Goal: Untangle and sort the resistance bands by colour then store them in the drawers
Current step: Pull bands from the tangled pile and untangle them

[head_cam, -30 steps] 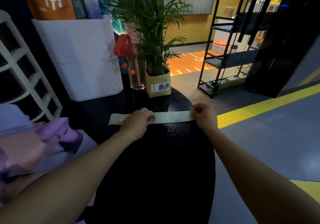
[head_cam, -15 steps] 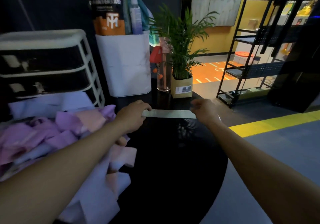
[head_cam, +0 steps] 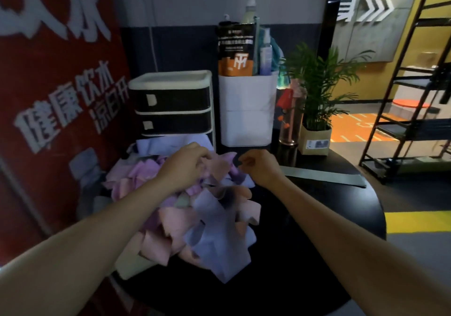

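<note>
A tangled pile of resistance bands [head_cam: 195,213] in pink, lilac and pale blue lies on the left of the black round table [head_cam: 317,230]. My left hand [head_cam: 185,166] rests on top of the pile, its fingers curled into a pink band [head_cam: 217,169]. My right hand [head_cam: 260,166] hovers at the pile's right edge with loosely curled fingers and nothing seen in them. One pale green band [head_cam: 324,176] lies flat and straight on the table, to the right of my right hand. Behind the pile stands the white drawer unit [head_cam: 173,105], its dark drawers closed.
A white bin [head_cam: 247,118] holding bottles and a box stands behind the table's middle. A glass tube [head_cam: 291,122] and a potted plant [head_cam: 317,122] stand at the back right. A red banner [head_cam: 56,101] is on the left and a black metal rack [head_cam: 410,120] on the right.
Both hands have let go of the pale green band, which now lies flat on the table. They moved left to the pile, and my view turned left and up.
</note>
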The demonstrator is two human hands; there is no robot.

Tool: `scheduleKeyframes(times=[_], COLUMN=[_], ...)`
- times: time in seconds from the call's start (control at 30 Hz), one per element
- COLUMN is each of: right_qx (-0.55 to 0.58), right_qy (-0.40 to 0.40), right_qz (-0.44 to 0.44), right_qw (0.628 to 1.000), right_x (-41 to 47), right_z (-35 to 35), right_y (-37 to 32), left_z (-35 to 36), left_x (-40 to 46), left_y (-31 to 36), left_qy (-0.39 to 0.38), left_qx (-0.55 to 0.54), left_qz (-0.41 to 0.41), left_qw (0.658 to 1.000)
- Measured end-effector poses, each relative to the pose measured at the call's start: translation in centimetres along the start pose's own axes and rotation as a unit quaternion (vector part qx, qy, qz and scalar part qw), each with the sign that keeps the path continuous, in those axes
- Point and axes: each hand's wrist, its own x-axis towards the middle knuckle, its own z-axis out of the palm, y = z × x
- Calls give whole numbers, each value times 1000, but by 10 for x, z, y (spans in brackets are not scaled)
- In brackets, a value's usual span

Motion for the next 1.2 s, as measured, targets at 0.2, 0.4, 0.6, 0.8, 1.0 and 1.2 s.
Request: scheduleKeyframes(times=[0.2, 0.4, 0.6, 0.8, 1.0, 1.2], right_qx=[27, -65, -214, -230, -61, 38], right_qy=[-30, -104, -240, -221, -150, -29], right_qz=[-52, -125, -205, -273, -204, -162], right_qw=[998, 985, 924, 908, 965, 986], right_x=[-13, -17, -22, -22, 6, 29], right_z=[33, 58, 83, 92, 62, 25], right_y=[-48, -81, -94, -87, -87, -95], left_z=[-18, -20, -7, 2, -9, -14], left_x=[-54, -87, -101, -99, -76, -45], left_y=[-47, -81, -101, -102, -87, -68], left_qy=[31, 74, 60, 70, 95, 125], left_qx=[-11, -35, -35, -75, -102, -171], left_qz=[-37, -107, -90, -95, -74, -156], left_qw=[999, 991, 994, 990, 987, 965])
